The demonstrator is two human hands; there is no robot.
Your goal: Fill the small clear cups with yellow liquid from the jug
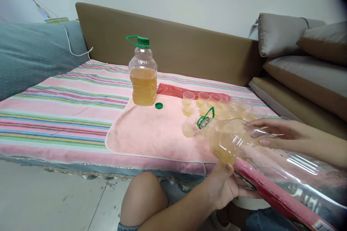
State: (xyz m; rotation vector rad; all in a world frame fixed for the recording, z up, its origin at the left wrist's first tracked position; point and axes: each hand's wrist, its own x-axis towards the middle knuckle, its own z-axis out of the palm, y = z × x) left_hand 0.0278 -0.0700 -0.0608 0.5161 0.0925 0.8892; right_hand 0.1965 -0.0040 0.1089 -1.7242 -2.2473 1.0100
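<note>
A large clear plastic bottle [300, 162] with a red label lies tilted on its side in my hands, its mouth to the left. Pale yellow liquid has gathered near its neck, which carries a green ring handle and no cap. My left hand [223, 186] supports the bottle from below, fingers curled around it. From the right, my right hand [279, 135] grips its upper side. The bottle's mouth is over or beside a small clear cup [187, 130] of pale liquid; whether they touch I cannot tell. Several more clear cups [204, 101] with yellow liquid stand behind, some hidden by the bottle.
On the striped cloth [67, 115] and pink mat [151, 133] stands a capped bottle [143, 86] of amber liquid. A loose green cap [159, 105] lies beside it. Behind the cups is a red plastic bag [173, 90]. Cushions [303, 68] are stacked at the right.
</note>
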